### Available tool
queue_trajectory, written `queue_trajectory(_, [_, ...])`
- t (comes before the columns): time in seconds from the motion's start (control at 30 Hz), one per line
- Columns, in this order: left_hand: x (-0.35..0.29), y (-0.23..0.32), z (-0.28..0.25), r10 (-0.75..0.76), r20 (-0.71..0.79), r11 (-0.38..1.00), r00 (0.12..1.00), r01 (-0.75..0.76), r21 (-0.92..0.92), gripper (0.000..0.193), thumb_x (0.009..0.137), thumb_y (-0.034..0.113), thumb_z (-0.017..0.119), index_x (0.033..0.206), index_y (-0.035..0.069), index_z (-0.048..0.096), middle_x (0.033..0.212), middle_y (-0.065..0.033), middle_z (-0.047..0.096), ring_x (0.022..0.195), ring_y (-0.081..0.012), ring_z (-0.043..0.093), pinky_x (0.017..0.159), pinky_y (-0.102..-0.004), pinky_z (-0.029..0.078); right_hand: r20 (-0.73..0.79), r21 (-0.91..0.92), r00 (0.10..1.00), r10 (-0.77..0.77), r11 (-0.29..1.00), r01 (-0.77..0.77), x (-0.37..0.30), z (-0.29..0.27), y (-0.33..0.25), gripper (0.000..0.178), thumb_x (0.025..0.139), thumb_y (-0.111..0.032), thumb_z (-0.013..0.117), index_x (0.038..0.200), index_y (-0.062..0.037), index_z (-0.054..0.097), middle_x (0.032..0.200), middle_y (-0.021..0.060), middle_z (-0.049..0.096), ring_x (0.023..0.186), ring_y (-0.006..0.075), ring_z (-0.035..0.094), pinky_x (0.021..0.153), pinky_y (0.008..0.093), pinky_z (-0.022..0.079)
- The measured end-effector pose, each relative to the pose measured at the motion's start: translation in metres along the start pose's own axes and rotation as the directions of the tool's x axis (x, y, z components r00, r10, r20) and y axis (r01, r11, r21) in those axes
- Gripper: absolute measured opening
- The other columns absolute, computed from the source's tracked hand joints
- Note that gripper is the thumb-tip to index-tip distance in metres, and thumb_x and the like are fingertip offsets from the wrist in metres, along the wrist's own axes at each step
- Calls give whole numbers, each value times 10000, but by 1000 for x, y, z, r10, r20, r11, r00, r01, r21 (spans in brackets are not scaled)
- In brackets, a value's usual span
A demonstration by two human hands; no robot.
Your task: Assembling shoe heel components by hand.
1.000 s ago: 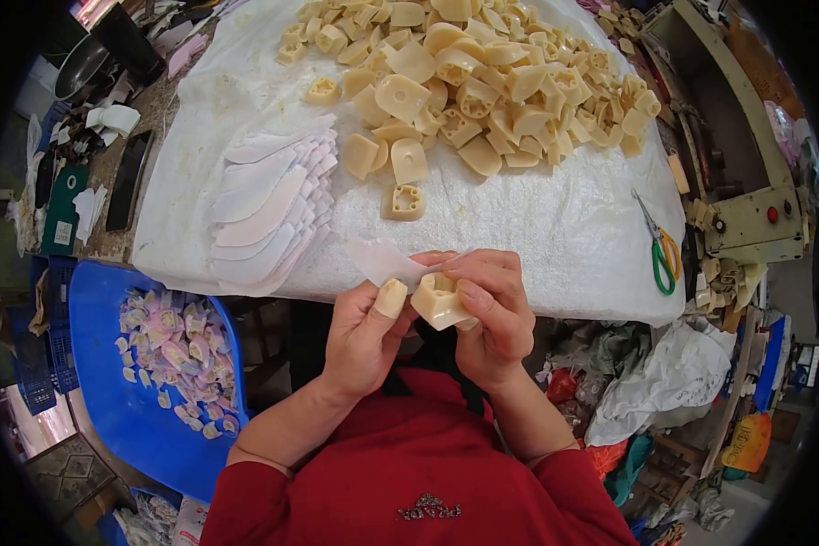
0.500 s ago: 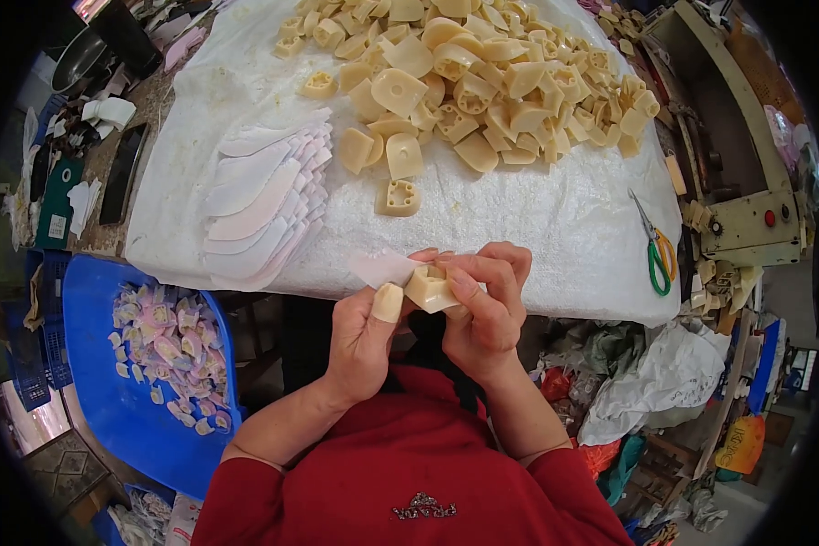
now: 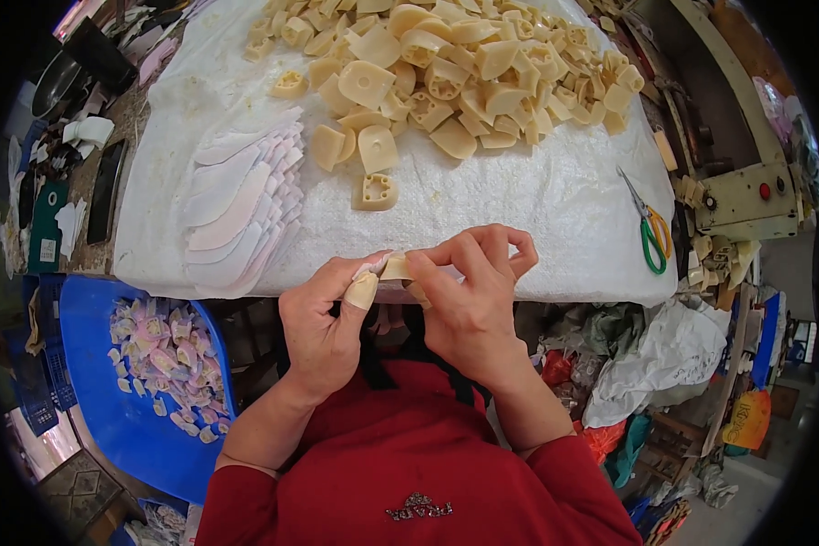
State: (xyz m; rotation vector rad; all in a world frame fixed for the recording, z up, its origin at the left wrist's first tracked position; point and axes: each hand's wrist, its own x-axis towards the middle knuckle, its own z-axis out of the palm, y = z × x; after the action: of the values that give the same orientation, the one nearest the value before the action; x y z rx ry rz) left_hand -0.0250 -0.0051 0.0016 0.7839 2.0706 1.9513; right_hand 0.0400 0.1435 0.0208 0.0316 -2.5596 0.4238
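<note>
At the near table edge, my left hand (image 3: 318, 323) and my right hand (image 3: 471, 296) are both closed on one small cream plastic shoe heel (image 3: 397, 267). A pale pink cover piece (image 3: 371, 265) lies against the heel, pinched between my left thumb and fingers and mostly hidden by them. Beige tape or a finger cot (image 3: 361, 289) wraps the left thumb. My right thumb and fingertips grip the heel's other side. Beyond my hands, a single heel (image 3: 374, 192) sits apart from a big heap of similar heels (image 3: 464, 77). Left of it lies a fanned stack of pale curved cover pieces (image 3: 241, 200).
Green-and-orange-handled scissors (image 3: 652, 238) lie at the table's right side. A blue tub (image 3: 91, 364) below left holds many small covered pieces. A dark phone (image 3: 106, 191) is at far left, a cream machine (image 3: 751, 205) at right. Crumpled plastic sheeting (image 3: 651, 373) sits below right.
Both hands have shifted slightly left with the heel. The cover piece, earlier sticking out flat beside the heel, is now mostly behind my left fingers and against the heel.
</note>
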Motion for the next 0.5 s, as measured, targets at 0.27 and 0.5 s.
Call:
queue_trajectory(0.27, [4, 10, 13, 249, 70, 897, 966, -257, 360, 200, 867, 29, 538, 1039, -30, 621, 804, -158, 609, 650, -249, 606, 590, -304, 475, 43, 66, 998, 39, 997, -42, 0, -4, 8, 281, 587, -30, 598, 856, -111, 594, 783, 27, 471, 811, 221, 474, 792, 459, 257])
queue_trajectory(0.5, [-5, -4, 12, -27, 8, 995, 1000, 26, 91, 200, 859, 58, 574, 1039, 17, 650, 913, -131, 615, 794, -222, 582, 680, -304, 464, -61, 209, 996, 69, 976, -55, -10, 10, 20, 355, 600, 8, 614, 929, -126, 595, 791, 19, 485, 808, 210, 477, 792, 425, 251])
